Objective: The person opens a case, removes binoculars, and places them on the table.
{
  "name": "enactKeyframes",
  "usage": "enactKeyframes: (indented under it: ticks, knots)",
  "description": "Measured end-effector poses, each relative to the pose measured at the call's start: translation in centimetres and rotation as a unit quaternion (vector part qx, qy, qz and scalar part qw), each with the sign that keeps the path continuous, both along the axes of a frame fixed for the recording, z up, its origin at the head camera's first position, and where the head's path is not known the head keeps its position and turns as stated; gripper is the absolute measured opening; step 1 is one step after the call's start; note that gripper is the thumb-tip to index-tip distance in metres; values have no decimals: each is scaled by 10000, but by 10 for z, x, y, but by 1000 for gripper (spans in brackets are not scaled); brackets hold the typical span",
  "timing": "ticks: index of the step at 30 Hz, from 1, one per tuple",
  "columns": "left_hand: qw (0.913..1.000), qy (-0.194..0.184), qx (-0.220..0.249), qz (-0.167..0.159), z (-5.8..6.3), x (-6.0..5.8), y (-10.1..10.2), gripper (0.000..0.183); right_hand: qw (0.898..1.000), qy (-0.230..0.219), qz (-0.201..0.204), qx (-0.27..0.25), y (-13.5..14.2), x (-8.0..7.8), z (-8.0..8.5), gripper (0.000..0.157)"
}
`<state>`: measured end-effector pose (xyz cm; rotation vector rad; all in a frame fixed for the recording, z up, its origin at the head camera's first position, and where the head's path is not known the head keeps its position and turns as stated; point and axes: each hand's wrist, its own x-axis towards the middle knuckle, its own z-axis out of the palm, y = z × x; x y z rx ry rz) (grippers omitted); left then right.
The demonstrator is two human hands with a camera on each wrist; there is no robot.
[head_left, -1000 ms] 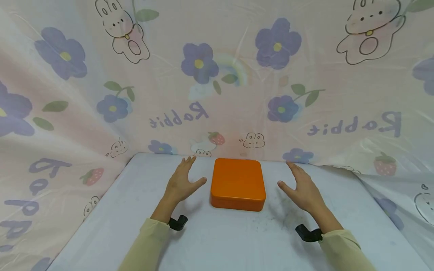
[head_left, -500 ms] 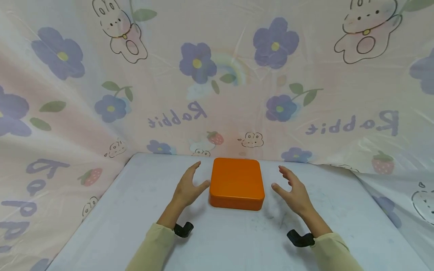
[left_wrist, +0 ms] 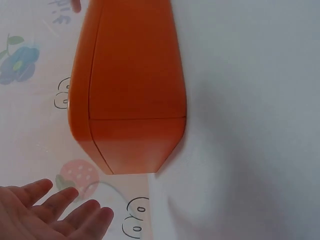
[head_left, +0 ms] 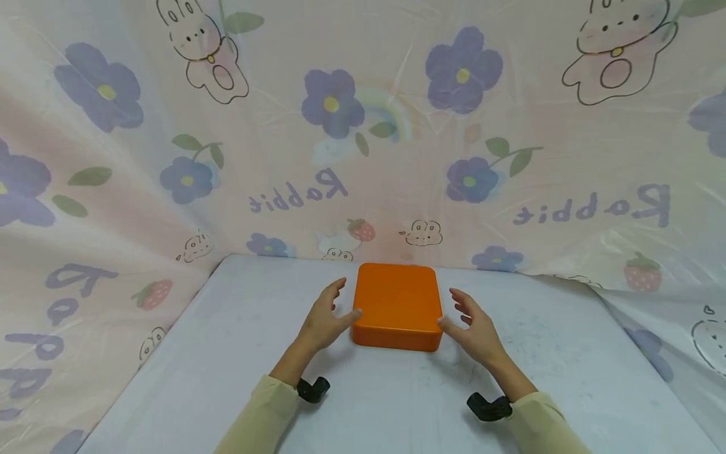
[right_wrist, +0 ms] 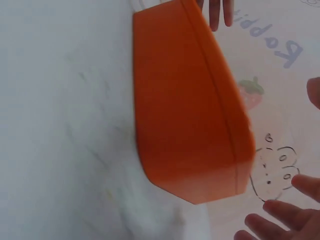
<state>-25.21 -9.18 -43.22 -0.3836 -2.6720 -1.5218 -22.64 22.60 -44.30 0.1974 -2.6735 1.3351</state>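
Note:
An orange square box (head_left: pixel 398 299) with rounded corners sits toward the back of the white table. A thin seam runs along its side just below the top, plain on the box (left_wrist: pixel 135 75) in the left wrist view. My left hand (head_left: pixel 323 323) is at its left side, fingers loosely bent and spread, thumb tip overlapping the front left edge in the head view. On the other side my right hand (head_left: pixel 478 333) mirrors it, thumb tip right at the front right corner. Neither hand grips anything. The right wrist view shows fingertips (right_wrist: pixel 270 225) apart from the box.
White sheeting covers the table (head_left: pixel 391 403), with faint dark smudges right of the box. A curtain (head_left: pixel 397 157) printed with rabbits, flowers and strawberries hangs behind and along both sides. Black wrist mounts (head_left: pixel 314 389) sit below each hand, by the pale yellow sleeves (head_left: pixel 258 413).
Both hands have moved inward from either side, closing in on the box, and their fingers have bent a little more. The box has stayed in place.

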Motion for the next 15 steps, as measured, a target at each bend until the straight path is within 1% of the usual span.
enactKeyframes:
  ticks: [4,7,10,15]
  knots:
    - [9999,-121,-12,11,-4,0,2,82,9986,-522,23,88,-6,-3,-4,83]
    - [9997,-229,-13,-8,-7,0,4,86,9968,-781,26,192,-9,-4,-9,89]
    - [9995,-325,-35,-38,-9,1,6,89,9960,-868,-10,203,-13,-6,-14,94]
    - [9990,-427,-97,-58,-11,1,9,94,9962,-858,-61,119,-19,-8,-20,97]
